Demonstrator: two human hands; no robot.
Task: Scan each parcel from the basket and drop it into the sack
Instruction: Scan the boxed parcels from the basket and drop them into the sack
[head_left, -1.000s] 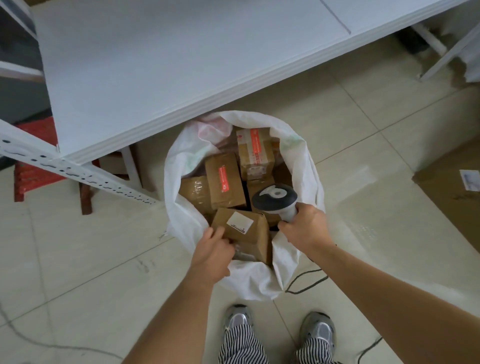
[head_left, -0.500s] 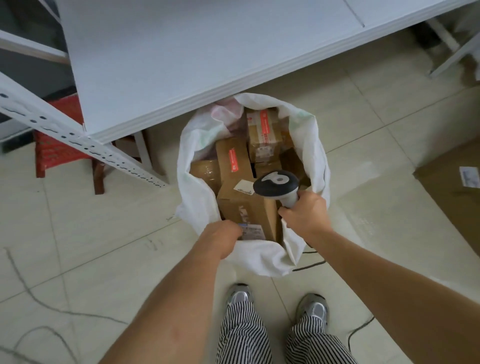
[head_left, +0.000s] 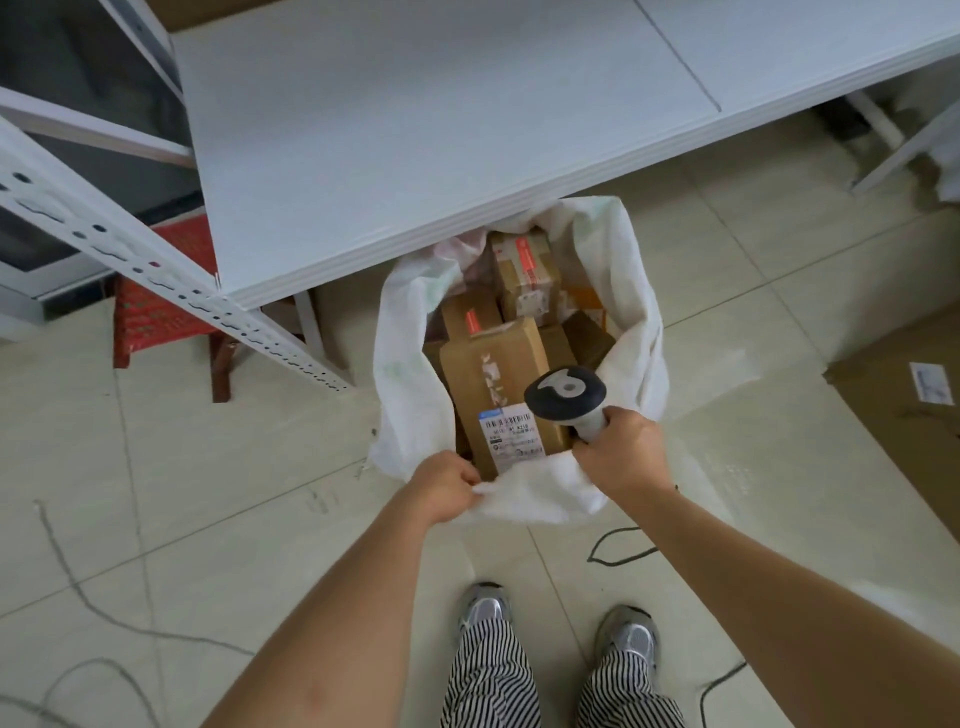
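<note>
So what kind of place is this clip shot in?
Probably a parcel sorting or storeroom area: a white sack on the tiled floor holds taped cardboard parcels, the right hand holds a barcode scanner, and white metal shelving stands above.

Both forearms bare, extended forward and down, converging toward the middle. Left hand (head_left: 444, 491): knuckles up, fingers curled, pinching the near rim of the sack (head_left: 530, 493). Right hand (head_left: 621, 454): fist closed round the grey handle of the barcode scanner (head_left: 566, 397), scanner head above the thumb side. Hands level, near each other, not touching.
</note>
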